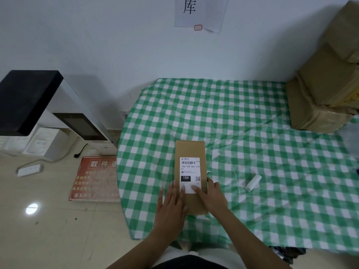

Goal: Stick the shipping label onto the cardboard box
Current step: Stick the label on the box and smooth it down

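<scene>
Cardboard box (191, 150) lying lengthwise on the bench (252, 133) with the green checked cloth, near its front edge. Shipping label (190, 174) already flat on the box top, barcode end away from the person, near end under the fingertips. Left hand (171, 204) spread flat, grip apart, fingers pressing the label's near left corner and the box beside it. Right hand (210, 193) also spread, grip apart, fingertips on the label's near right corner, thumb seemingly hooked over the box's right side, though hard to tell at this size.

Probably the smoothing stage. Best done by sweeping firmly from the label's middle out to its edges, then running along each border, keeping the box pinned. Small white roll (253, 183) to the right of the box, untouched.
</scene>
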A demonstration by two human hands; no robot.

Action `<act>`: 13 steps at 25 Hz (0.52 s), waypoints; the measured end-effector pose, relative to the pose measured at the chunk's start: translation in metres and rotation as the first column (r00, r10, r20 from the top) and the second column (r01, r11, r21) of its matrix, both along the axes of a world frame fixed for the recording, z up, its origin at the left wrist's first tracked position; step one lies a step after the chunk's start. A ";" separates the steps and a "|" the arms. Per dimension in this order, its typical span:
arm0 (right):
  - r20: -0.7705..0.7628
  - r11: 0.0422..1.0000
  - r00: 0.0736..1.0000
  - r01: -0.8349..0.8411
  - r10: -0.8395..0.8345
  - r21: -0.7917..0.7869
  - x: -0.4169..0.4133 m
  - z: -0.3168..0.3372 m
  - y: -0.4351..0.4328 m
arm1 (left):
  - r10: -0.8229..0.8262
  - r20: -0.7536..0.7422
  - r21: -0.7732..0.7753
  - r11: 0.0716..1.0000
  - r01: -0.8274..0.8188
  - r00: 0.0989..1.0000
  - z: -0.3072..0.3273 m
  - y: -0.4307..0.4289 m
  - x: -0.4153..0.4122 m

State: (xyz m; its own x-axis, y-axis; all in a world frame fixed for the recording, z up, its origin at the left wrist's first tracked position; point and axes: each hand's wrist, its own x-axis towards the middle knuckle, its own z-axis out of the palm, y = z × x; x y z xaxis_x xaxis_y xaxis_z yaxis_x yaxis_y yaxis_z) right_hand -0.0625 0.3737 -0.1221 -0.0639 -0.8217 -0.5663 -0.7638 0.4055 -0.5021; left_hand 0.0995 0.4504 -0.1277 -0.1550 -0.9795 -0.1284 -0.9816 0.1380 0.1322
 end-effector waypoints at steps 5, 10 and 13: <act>0.130 1.000 0.991 0.019 -0.018 0.000 -0.005 -0.005 0.004 | -0.037 0.011 0.003 0.999 0.037 0.999 0.000 0.004 0.000; 0.273 0.998 0.962 0.020 -0.005 -0.053 -0.013 -0.007 0.007 | -0.017 0.033 0.039 0.999 0.015 0.999 -0.002 0.007 0.001; 0.278 0.998 0.961 0.005 0.012 -0.062 -0.014 -0.007 0.008 | -0.022 0.013 0.032 0.999 0.022 1.000 0.000 0.005 -0.002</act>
State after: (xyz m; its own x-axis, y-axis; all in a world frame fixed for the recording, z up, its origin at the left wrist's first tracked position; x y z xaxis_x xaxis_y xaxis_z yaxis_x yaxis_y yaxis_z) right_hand -0.0767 0.3813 -0.1294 0.0918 -0.8555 -0.5096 -0.5919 0.3646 -0.7188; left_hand 0.0979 0.4550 -0.1280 -0.1743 -0.9713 -0.1620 -0.9801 0.1551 0.1241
